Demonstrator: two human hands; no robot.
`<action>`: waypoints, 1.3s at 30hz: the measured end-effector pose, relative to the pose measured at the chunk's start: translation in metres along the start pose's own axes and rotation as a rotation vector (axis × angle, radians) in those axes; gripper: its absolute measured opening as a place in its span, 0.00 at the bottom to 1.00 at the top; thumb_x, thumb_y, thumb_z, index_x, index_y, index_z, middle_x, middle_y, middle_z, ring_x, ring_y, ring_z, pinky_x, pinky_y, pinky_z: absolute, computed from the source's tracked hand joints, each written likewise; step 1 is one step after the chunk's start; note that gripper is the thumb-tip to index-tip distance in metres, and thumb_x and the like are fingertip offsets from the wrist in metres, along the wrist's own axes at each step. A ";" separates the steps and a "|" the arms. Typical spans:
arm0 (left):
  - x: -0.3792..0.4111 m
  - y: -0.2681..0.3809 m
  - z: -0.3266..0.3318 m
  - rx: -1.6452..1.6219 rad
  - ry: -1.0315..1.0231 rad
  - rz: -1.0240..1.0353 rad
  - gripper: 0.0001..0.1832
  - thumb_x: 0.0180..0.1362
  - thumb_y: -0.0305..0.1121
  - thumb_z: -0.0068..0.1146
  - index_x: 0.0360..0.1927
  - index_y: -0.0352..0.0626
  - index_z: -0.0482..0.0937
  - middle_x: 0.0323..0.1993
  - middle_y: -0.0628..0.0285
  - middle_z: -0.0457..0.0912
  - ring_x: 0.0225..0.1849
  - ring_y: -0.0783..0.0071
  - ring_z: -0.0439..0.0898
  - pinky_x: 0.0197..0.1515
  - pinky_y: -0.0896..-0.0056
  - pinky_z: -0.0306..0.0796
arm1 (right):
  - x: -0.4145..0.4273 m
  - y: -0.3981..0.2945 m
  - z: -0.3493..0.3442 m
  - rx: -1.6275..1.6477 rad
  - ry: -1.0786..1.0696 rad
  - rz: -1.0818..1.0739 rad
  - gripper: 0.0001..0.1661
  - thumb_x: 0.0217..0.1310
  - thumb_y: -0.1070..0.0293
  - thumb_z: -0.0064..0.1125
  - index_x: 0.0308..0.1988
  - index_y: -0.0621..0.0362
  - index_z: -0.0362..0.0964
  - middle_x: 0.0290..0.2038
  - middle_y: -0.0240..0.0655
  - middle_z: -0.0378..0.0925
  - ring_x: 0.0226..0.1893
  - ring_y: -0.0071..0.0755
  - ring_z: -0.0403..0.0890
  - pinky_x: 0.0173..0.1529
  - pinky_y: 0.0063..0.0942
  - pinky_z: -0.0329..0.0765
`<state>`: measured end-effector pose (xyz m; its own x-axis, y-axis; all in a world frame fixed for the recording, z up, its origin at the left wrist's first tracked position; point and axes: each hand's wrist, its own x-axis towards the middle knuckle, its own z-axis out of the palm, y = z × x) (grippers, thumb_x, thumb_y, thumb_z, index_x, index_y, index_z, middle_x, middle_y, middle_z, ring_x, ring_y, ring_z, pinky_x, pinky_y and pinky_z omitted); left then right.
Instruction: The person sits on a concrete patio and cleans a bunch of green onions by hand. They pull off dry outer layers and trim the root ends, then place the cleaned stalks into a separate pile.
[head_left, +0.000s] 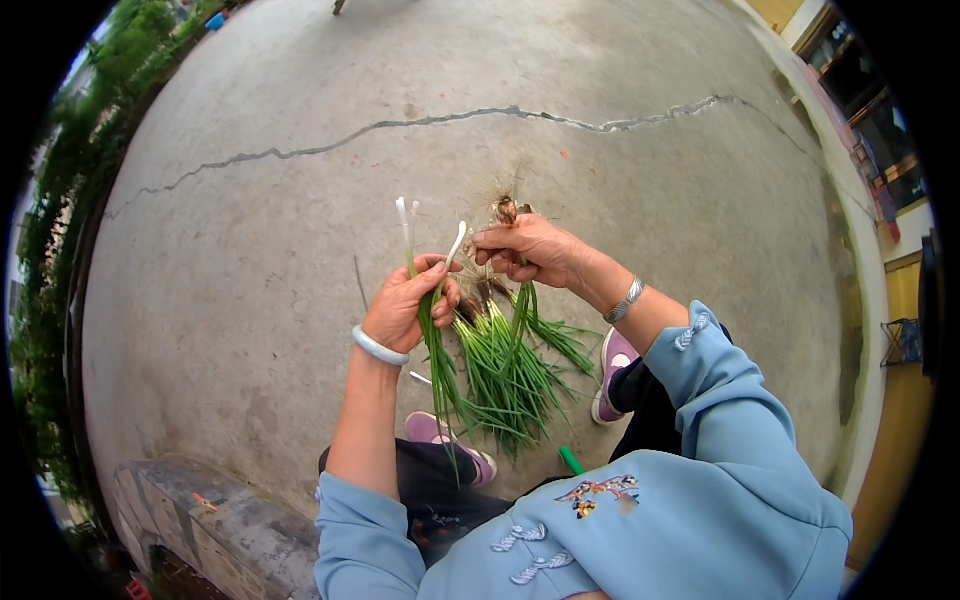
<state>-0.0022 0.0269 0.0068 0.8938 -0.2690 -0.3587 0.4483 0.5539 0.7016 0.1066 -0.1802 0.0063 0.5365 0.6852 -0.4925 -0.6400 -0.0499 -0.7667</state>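
Note:
My left hand (415, 304) is closed around several peeled green onions (439, 352), their clean white ends pointing up and their long green leaves hanging down. Just to its right, my right hand (529, 251) holds unpeeled green onions (506, 211) with brown skins and dry roots above the fingers; green leaves trail below that hand. On the concrete beneath both hands lies a spread pile of green onions (502, 367), with rooty, soil-dark ends towards the top and leaves towards my feet. How many onions each hand holds cannot be told.
Cracked concrete ground (300, 210) surrounds the pile. My purple shoes (615, 367) stand either side of it. A green object (571, 460) lies near my lap, and a small white piece (420, 377) left of the pile. A low stone ledge (225, 517) is at lower left, plants (52, 247) beyond the left edge.

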 end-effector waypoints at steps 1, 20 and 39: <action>0.001 -0.002 0.001 0.002 -0.002 -0.012 0.11 0.68 0.33 0.47 0.48 0.37 0.72 0.25 0.59 0.77 0.19 0.79 0.68 0.22 0.77 0.63 | 0.000 0.001 0.006 -0.002 -0.018 0.008 0.11 0.60 0.64 0.62 0.31 0.60 0.74 0.28 0.31 0.78 0.20 0.12 0.69 0.16 0.13 0.56; -0.002 0.001 0.008 0.065 -0.001 -0.055 0.15 0.69 0.33 0.46 0.49 0.28 0.71 0.22 0.63 0.73 0.15 0.87 0.61 0.17 0.84 0.53 | -0.005 -0.001 0.011 -0.354 0.091 -0.127 0.10 0.57 0.70 0.62 0.23 0.54 0.71 0.17 0.21 0.65 0.14 0.12 0.60 0.17 0.17 0.51; 0.000 0.004 0.008 0.052 0.050 0.032 0.15 0.69 0.32 0.47 0.49 0.28 0.71 0.24 0.64 0.74 0.17 0.87 0.64 0.19 0.84 0.57 | 0.004 -0.019 -0.056 -0.083 0.220 -0.122 0.37 0.69 0.45 0.44 0.50 0.77 0.66 0.26 0.46 0.78 0.23 0.35 0.80 0.25 0.27 0.77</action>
<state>-0.0007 0.0225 0.0148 0.9068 -0.2115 -0.3646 0.4203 0.5198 0.7437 0.1512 -0.2175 -0.0042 0.7194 0.5156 -0.4654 -0.5211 -0.0424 -0.8525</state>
